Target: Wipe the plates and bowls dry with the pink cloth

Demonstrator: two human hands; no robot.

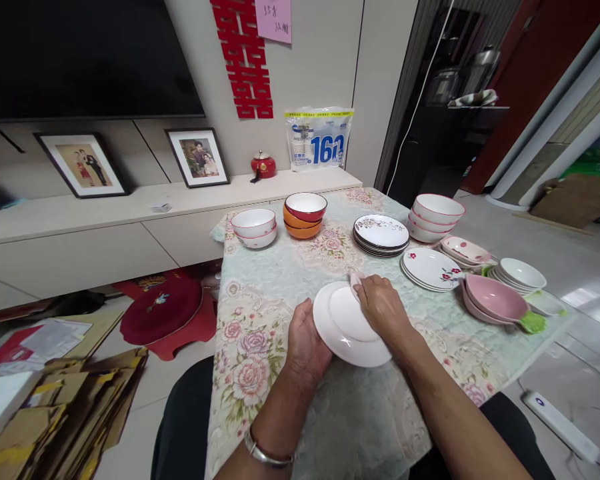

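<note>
A white plate (340, 333) is held tilted over the near part of the table, its underside with the foot ring towards me. My left hand (307, 340) grips its left rim, palm up, fingers hidden underneath. Across the right part of the plate's underside lies my right hand (383, 303), fingers closed on a pale pinkish cloth (355, 280), of which only a small piece shows. Beyond the plate stand a stack of dark-rimmed plates (380, 231) and, to the right, a stack of white plates with red flowers (433, 268).
White bowls (255, 228) and orange and red bowls (304, 220) stand at the back left. At the right are tall white bowls (435, 210), oval dishes (465, 250), small white bowls (523, 273) and pink bowls (495, 297). A red stool (163, 307) is left of the table (260, 313).
</note>
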